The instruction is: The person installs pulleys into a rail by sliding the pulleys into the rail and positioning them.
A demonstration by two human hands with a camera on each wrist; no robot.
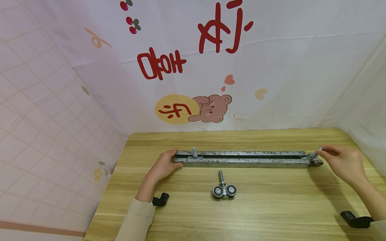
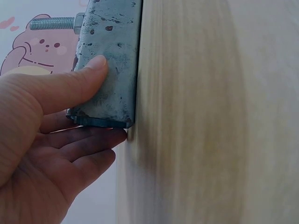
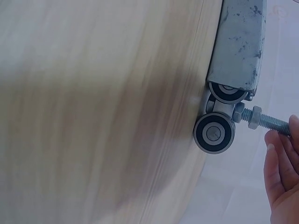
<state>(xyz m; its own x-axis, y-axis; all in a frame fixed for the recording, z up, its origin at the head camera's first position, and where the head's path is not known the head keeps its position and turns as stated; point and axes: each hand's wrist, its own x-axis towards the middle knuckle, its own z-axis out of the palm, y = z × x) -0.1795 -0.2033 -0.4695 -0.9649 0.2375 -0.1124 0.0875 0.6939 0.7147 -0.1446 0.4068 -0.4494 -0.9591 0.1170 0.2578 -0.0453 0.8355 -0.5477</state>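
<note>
A scuffed metal track (image 1: 241,163) with a slot along its top lies across the table. My left hand (image 1: 163,164) holds its left end, thumb (image 2: 88,79) on the near face and fingers around the end. Close to that end, a threaded bolt (image 1: 194,153) stands up out of the slot. My right hand (image 1: 345,164) pinches the bolt tip of a roller trolley (image 3: 214,133) at the right end. One pair of its wheels is partly inside the track; the other stays outside. A second roller trolley (image 1: 224,191) lies in front of the track, bolt pointing away.
The wooden table (image 1: 271,207) ends against a white printed cloth (image 1: 289,107) at the back. More cloth (image 1: 45,117) hangs at the left side. Black wrist mounts (image 1: 356,221) sit at both sleeves.
</note>
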